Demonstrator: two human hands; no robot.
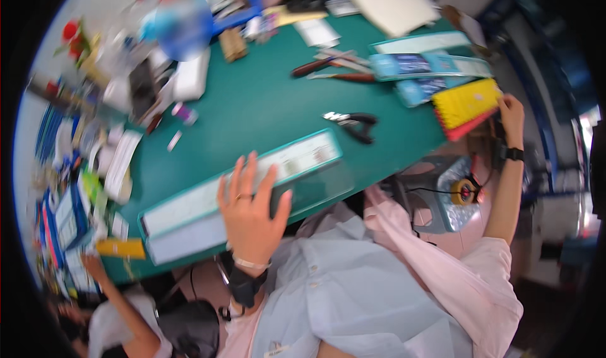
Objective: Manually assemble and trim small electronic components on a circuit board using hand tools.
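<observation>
My left hand (252,210) lies with fingers spread on a long flat clear case with a teal rim (309,153), slanted along the near edge of the table. White strips show inside the case. At the table's right end, my right hand (512,115) is closed at the corner of a yellow piece with a wavy edge (467,102), which lies over a red one (470,126). What its fingers hold, if anything, is hidden. Black-handled pliers (356,123) lie between the hands, nearer the far side.
Teal-edged flat packs (429,68) and dark-red-handled tools (312,66) lie at the back right. A blurred blue round object (184,27) and clutter fill the back left. Another person's arm (123,307) reaches in at lower left, near a yellow strip (120,249). A stool (445,191) stands below the right edge.
</observation>
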